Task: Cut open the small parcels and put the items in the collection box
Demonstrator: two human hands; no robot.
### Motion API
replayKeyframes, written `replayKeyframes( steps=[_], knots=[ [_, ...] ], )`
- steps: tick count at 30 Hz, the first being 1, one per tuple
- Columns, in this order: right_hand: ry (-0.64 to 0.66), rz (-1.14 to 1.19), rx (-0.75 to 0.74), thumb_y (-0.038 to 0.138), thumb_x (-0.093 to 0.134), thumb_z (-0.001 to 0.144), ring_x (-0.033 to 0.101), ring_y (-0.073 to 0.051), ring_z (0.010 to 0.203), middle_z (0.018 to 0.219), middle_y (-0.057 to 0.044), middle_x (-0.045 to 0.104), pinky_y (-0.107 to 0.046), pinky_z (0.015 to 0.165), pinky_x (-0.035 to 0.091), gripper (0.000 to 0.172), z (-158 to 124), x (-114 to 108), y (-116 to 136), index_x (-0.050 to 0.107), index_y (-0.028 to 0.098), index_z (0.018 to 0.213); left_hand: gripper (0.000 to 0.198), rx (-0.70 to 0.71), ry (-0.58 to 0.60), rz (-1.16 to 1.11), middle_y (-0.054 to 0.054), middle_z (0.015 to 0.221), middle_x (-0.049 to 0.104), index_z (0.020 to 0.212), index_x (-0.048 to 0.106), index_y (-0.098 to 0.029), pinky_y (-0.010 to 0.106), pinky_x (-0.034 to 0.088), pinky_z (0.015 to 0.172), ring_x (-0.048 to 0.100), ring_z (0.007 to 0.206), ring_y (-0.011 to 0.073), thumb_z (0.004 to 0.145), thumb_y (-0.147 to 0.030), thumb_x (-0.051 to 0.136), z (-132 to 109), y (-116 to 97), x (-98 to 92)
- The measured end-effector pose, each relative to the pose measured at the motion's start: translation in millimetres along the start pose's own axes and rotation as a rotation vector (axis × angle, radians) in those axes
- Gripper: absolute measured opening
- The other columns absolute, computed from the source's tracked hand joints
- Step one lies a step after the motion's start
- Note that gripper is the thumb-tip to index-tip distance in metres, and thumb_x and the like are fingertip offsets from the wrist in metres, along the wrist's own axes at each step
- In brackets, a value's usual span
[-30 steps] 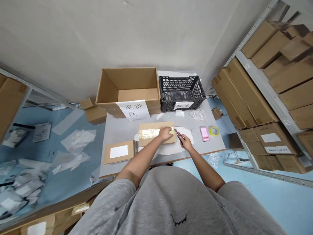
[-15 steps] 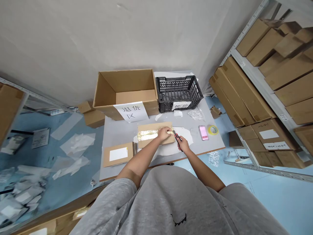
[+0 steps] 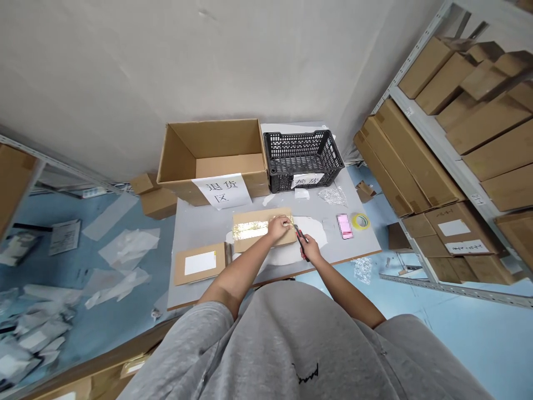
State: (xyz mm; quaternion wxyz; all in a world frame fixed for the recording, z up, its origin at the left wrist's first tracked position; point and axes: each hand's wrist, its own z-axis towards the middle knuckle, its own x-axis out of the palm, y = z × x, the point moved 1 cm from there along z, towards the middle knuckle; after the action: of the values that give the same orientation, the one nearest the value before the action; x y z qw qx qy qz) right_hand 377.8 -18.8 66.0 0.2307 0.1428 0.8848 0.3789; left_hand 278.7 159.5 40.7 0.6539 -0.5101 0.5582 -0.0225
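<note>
A flat cardboard parcel (image 3: 254,240) sealed with shiny yellow tape lies mid-table on a white bag. My left hand (image 3: 278,227) rests on its right end, fingers curled down, pressing it. My right hand (image 3: 309,249) is closed round a red and black box cutter (image 3: 300,239); the blade tip sits at the parcel's right edge, just beside my left fingers.
Grey table (image 3: 200,225). An open cardboard box (image 3: 212,158) and a black crate (image 3: 303,158) stand at the back. A second flat parcel (image 3: 200,263) lies front left. A pink item (image 3: 343,225) and tape roll (image 3: 360,221) sit right. Shelves of boxes (image 3: 449,155) rise right; litter covers the floor left.
The cutter and my right hand have slid slightly toward me along the parcel's right edge. My left hand stays on the parcel. The camera shifted a little.
</note>
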Motion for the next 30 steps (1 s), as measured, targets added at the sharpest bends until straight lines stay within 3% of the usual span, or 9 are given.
replayKeyframes(
  steps=[4,10,12,16,19,22,25,28,30],
  knots=[
    [-0.015,-0.013,-0.029,0.043,0.055,0.107,0.051,-0.015,0.038,0.049,0.010,0.052,-0.020,0.039,0.038,0.018,4.6,2.6,7.0,0.060,0.026,0.105,0.010,0.036,-0.002,-0.020,0.006,0.110,0.080,0.094,0.080,-0.026,0.041,0.048,0.105,0.068,0.116,0.0281,0.091,-0.033,0.072,0.8,1.2,-3.5],
    [0.042,-0.022,0.027,0.067,0.061,0.101,0.051,-0.014,0.037,0.053,0.009,0.054,-0.021,0.039,0.038,0.041,-7.3,-14.6,-12.7,0.057,0.026,0.101,0.014,0.014,-0.015,0.057,0.008,0.115,0.077,0.103,0.078,-0.025,0.043,0.048,0.106,0.065,0.121,0.0299,0.093,-0.034,0.072,-1.8,-2.7,-7.6],
    [0.000,0.008,0.000,0.070,0.057,0.101,0.053,-0.014,0.039,0.057,0.008,0.056,-0.021,0.041,0.039,0.044,-3.1,-23.1,-14.1,0.055,0.027,0.103,0.019,0.032,-0.024,0.064,0.009,0.116,0.075,0.110,0.075,-0.025,0.043,0.048,0.106,0.064,0.121,0.0305,0.095,-0.036,0.073,-7.1,-7.2,-8.9],
    [-0.117,-0.049,-0.110,0.061,0.057,0.103,0.064,-0.015,0.055,0.075,0.006,0.065,-0.022,0.052,0.049,0.036,31.7,-16.3,19.8,0.051,0.028,0.117,0.030,0.104,-0.061,0.098,0.011,0.119,0.070,0.119,0.070,-0.023,0.042,0.046,0.106,0.062,0.120,0.0304,0.098,-0.043,0.074,-25.7,-8.1,-21.2],
    [-0.121,-0.276,-0.194,0.044,0.079,0.093,0.075,-0.021,0.086,0.102,-0.003,0.076,-0.026,0.071,0.057,0.044,62.4,9.1,59.0,0.051,0.027,0.122,0.038,0.099,-0.068,0.260,0.014,0.125,0.067,0.117,0.069,-0.024,0.048,0.041,0.111,0.058,0.126,0.0359,0.093,-0.050,0.081,-50.1,6.7,-38.2],
    [-0.124,-0.520,-0.262,0.037,0.090,0.085,0.075,-0.028,0.109,0.126,-0.013,0.075,-0.031,0.085,0.057,0.057,81.9,30.4,84.0,0.052,0.024,0.125,0.037,0.020,-0.048,0.384,0.015,0.122,0.066,0.113,0.070,-0.025,0.051,0.042,0.109,0.057,0.125,0.0388,0.087,-0.046,0.086,-81.3,29.4,-54.2],
    [-0.139,-0.663,-0.283,0.037,0.090,0.087,0.074,-0.030,0.113,0.128,-0.014,0.074,-0.032,0.088,0.056,0.056,91.9,35.9,89.7,0.053,0.024,0.128,0.026,-0.014,-0.063,0.397,0.015,0.123,0.066,0.115,0.070,-0.026,0.049,0.044,0.108,0.058,0.125,0.0378,0.094,-0.038,0.079,-108.2,48.8,-64.9],
    [-0.136,-0.676,-0.279,0.038,0.093,0.085,0.075,-0.030,0.110,0.121,-0.012,0.077,-0.032,0.085,0.055,0.060,97.7,30.6,87.7,0.054,0.025,0.129,0.049,-0.066,-0.161,0.384,0.017,0.138,0.062,0.128,0.066,-0.027,0.051,0.041,0.115,0.053,0.134,0.0405,0.089,-0.048,0.085,-118.3,62.5,-75.1],
    [-0.135,-0.684,-0.254,0.041,0.096,0.083,0.076,-0.031,0.108,0.118,-0.012,0.079,-0.033,0.084,0.055,0.064,100.4,26.0,87.6,0.055,0.026,0.130,0.066,-0.073,-0.134,0.384,0.017,0.140,0.060,0.132,0.065,-0.027,0.051,0.040,0.116,0.051,0.136,0.0415,0.079,-0.052,0.094,-115.3,69.7,-81.7]
  ],
)
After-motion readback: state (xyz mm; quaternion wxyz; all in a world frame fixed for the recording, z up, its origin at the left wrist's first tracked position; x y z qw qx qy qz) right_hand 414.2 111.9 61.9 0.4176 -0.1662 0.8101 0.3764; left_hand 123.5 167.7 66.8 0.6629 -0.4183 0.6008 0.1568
